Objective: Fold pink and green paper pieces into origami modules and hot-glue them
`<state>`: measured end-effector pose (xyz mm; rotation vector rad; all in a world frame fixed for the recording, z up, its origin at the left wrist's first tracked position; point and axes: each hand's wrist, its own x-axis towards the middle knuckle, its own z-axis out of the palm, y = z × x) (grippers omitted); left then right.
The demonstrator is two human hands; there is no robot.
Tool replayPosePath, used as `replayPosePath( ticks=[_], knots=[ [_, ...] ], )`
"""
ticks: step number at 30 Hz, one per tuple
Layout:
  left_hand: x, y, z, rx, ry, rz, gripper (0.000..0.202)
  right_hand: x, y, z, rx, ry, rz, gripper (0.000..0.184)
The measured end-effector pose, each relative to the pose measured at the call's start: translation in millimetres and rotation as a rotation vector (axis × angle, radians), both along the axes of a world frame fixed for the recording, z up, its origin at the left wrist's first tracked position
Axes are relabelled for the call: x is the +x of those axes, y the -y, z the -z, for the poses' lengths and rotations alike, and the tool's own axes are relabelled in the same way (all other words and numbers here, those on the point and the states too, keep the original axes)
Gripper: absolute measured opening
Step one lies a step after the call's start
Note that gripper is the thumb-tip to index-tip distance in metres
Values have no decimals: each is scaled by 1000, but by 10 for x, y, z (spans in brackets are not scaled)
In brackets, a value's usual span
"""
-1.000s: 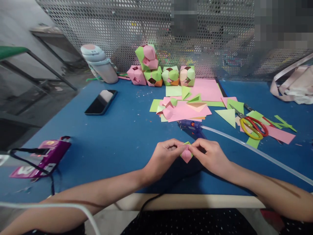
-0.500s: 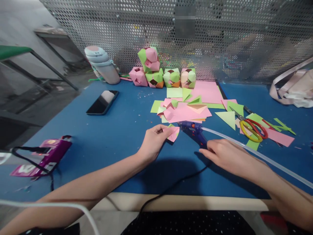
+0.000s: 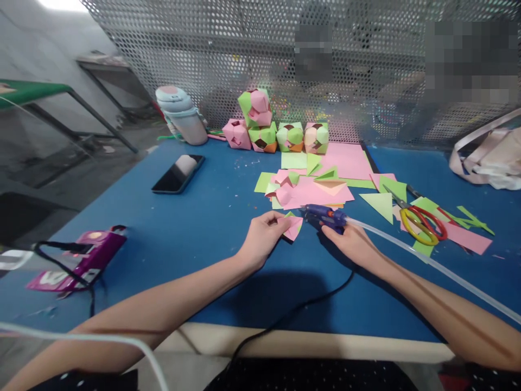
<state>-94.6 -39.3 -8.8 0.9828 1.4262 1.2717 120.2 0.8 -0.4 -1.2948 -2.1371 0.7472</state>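
Between its thumb and fingers, my left hand [image 3: 262, 236] pinches a small folded pink and green paper piece [image 3: 292, 227]. My right hand [image 3: 355, 243] is closed round the grip of a blue hot glue gun [image 3: 321, 212]. The gun's nozzle points left, just above and beside the paper piece. A long clear glue stick [image 3: 402, 241] runs out of the gun's back to the right. The gun's black cord passes under my right hand and off the table's front edge. Most of the grip is hidden by my fingers.
Paper sheets and folded pieces [image 3: 317, 190] lie beyond the gun. Folded paper balls [image 3: 264, 136] stand against the perforated metal screen [image 3: 345, 81]. Scissors [image 3: 423, 222] rest on scraps at right. At left are a phone [image 3: 179, 174], a bottle [image 3: 183, 117] and a purple power strip [image 3: 91, 252].
My right hand has slid up and left along the glue gun's grip and now wraps it closer to the body. My left hand still pinches the paper piece. The whole view has shifted slightly.
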Motion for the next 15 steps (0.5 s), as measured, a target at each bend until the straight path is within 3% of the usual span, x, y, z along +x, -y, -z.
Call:
replayPosePath(
  ticks=[7,15],
  knots=[
    [39,0,-52,14,-48,18,17,135,307,-216,-14,-26,-16,23],
    [83,22,-70,67,1,107,16,27,384,-177,266,82,-186,14]
  ],
)
